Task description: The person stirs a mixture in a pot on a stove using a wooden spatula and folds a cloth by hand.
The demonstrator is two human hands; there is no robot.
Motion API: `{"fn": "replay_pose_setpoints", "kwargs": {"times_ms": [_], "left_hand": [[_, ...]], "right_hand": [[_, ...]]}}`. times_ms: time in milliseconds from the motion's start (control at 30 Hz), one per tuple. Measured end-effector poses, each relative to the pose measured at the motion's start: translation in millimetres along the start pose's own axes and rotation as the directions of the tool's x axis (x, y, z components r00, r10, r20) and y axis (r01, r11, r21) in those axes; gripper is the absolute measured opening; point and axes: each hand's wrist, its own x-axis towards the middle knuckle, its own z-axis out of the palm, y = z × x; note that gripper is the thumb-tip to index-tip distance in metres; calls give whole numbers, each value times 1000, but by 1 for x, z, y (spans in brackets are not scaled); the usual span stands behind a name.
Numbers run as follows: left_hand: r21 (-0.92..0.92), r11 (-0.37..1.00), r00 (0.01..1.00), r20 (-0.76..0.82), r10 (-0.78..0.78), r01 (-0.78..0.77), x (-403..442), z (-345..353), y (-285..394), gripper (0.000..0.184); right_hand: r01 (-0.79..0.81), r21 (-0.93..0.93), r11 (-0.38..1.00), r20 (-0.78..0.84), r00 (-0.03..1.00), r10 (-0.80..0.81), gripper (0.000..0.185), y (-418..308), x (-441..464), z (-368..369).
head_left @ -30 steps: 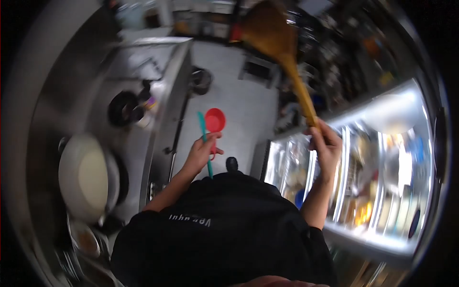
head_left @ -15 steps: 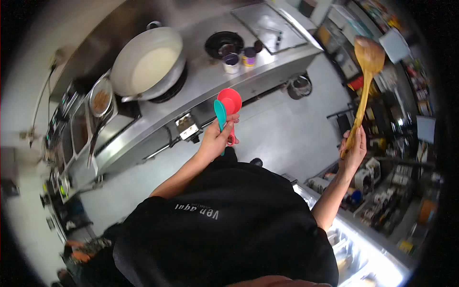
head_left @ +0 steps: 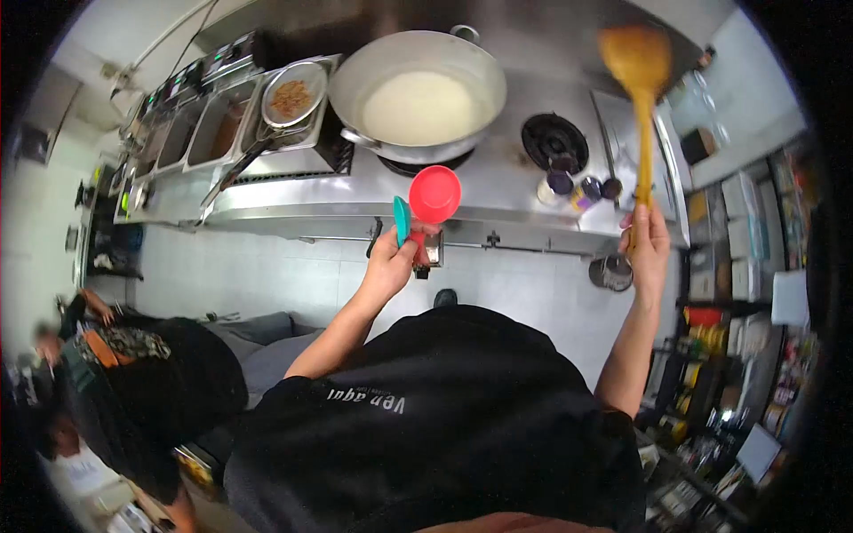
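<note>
My left hand (head_left: 389, 265) is closed around the handles of a red measuring cup (head_left: 435, 194) and a teal utensil (head_left: 402, 219), held side by side in front of the counter edge. My right hand (head_left: 649, 242) grips the lower handle of a large wooden spatula (head_left: 641, 75), its blade raised upright at the right. Beyond my left hand, a big metal pot (head_left: 346, 89) with pale, creamy contents stands on a burner.
A strainer (head_left: 291, 93) with brown bits rests over metal trays at the left. Small jars (head_left: 555, 185) stand beside a black burner (head_left: 554, 142). Another person (head_left: 160, 373) is at lower left. Shelves (head_left: 711, 338) line the right side; a bucket (head_left: 611, 272) is below the counter.
The view has swung round, so the counter and pot now lie straight ahead and the lit case is out of sight. Both hands still hold their utensils. Another person shows more fully at left.
</note>
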Motion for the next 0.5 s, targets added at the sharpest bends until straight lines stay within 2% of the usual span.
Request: {"fn": "replay_pose_setpoints", "kwargs": {"times_ms": [33, 67, 100, 133, 167, 233, 267, 333, 400, 433, 467, 500], "left_hand": [[-12, 1000, 1000, -8, -6, 6, 1, -4, -3, 33], [-20, 1000, 1000, -18, -11, 10, 2, -9, -5, 32], [-23, 1000, 999, -53, -8, 7, 2, -12, -7, 31], [-26, 1000, 996, -93, 3, -5, 0, -15, -8, 31], [-30, 999, 993, -111, -32, 29, -4, -16, -8, 32], [-10, 999, 985, -168, -48, 47, -11, -14, -9, 33], [-14, 999, 980, -193, -36, 34, -12, -12, -13, 33], [-86, 995, 949, -307, -66, 41, -14, -3, -16, 33], [-88, 993, 910, -398, -112, 84, -21, 8, -9, 34], [-97, 992, 873, -474, -114, 77, -24, 17, -5, 32], [-105, 992, 829, -547, -114, 67, -25, 27, -2, 31], [-153, 988, 772, -630, -87, -14, -27, 39, -4, 34]], "right_hand": [[68, -81, 994, 74, 995, -62, 34, -5, 18, 6], [95, -72, 993, 111, 990, -87, 34, -10, 35, 16], [187, -253, 949, 176, 974, -145, 32, -17, 53, 26], [280, -416, 865, 242, 951, -192, 30, -32, 65, 38], [264, -515, 816, 265, 954, -142, 26, -51, 70, 50], [570, -569, 592, 469, 817, -337, 27, -58, 101, 66], [678, -588, 442, 557, 735, -386, 27, -66, 112, 75], [757, -620, 206, 700, 652, -290, 24, -82, 131, 93], [854, -514, 78, 810, 514, -284, 23, -88, 150, 108], [872, -486, 64, 829, 483, -282, 23, -86, 164, 115], [917, -398, -27, 888, 377, -264, 20, -80, 180, 125], [946, -303, -116, 933, 270, -239, 17, -75, 195, 135]]}}
